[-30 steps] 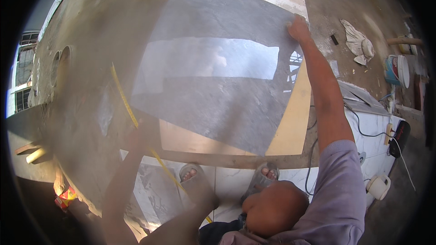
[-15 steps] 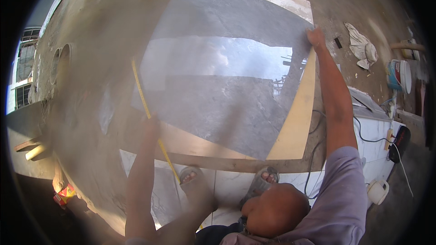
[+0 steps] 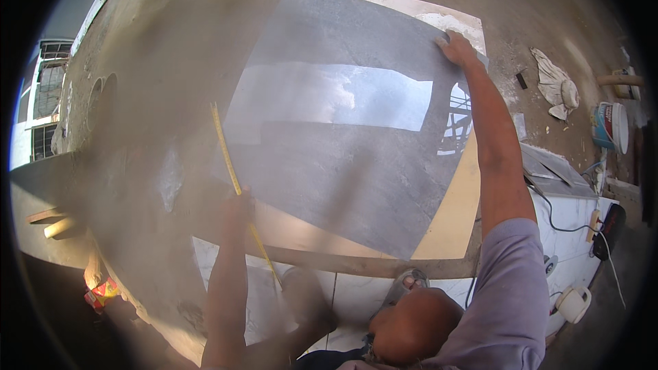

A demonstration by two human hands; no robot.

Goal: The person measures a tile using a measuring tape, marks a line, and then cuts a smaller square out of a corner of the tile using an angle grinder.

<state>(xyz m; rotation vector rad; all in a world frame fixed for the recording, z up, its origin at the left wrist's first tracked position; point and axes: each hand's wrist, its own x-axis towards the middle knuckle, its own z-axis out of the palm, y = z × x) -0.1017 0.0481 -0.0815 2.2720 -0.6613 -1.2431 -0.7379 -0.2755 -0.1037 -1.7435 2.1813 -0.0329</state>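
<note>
A large glossy grey tile lies turned at an angle over a pale yellowish board, with bright sky reflected in it. My right hand is at the tile's far right edge, thumb on the surface and fingers curled at the rim; their undersides are hidden. Left of the tile's near side, my left hand looks blurred, closed around a yellow tape measure blade. The blade runs out beyond that hand and back down toward my feet.
White marbled tiles line the near side by my feet. On the right are grey offcuts, a dark cable, a bucket, a white jug and a crumpled cloth. Left stand round pipe openings.
My right hand has shifted left along the far edge, away from the tile's right corner. That corner has come slightly nearer. My left hand still holds the tape; the whole view has shifted a little.
</note>
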